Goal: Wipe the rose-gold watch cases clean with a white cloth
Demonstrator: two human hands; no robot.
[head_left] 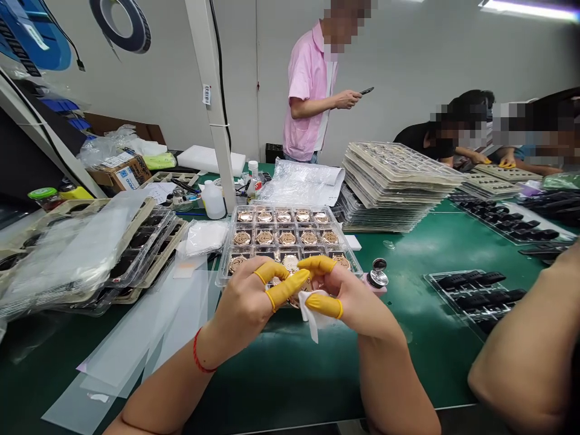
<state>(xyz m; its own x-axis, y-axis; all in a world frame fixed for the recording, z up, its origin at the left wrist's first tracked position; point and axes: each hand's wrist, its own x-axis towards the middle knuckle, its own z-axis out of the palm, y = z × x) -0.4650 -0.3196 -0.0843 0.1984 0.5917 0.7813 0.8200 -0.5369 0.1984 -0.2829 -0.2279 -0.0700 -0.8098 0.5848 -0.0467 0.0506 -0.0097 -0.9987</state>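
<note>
My left hand (pixel 247 296), with yellow finger cots on thumb and finger, is closed on a small shiny rose-gold watch case (pixel 294 298), mostly hidden by the fingers. In my right hand (pixel 351 296), also in yellow cots, a white cloth (pixel 312 320) is pinched against that piece. The fingertips of both hands meet over the near edge of a clear plastic tray (pixel 222 275). Rows of round rose-gold watch cases (pixel 287 238) sit in its compartments. Just right of my right hand stands a small pink-based dispenser with a metal top (pixel 377 275).
Stacked trays (pixel 399 187) rise behind on the right; more trays (pixel 90 254) and translucent sheets (pixel 131 332) lie left. A white bottle (pixel 212 200) stands by the post. Black parts (pixel 484 290) fill a right tray, near another person's arm (pixel 530 338). A person in pink (pixel 308 90) stands behind.
</note>
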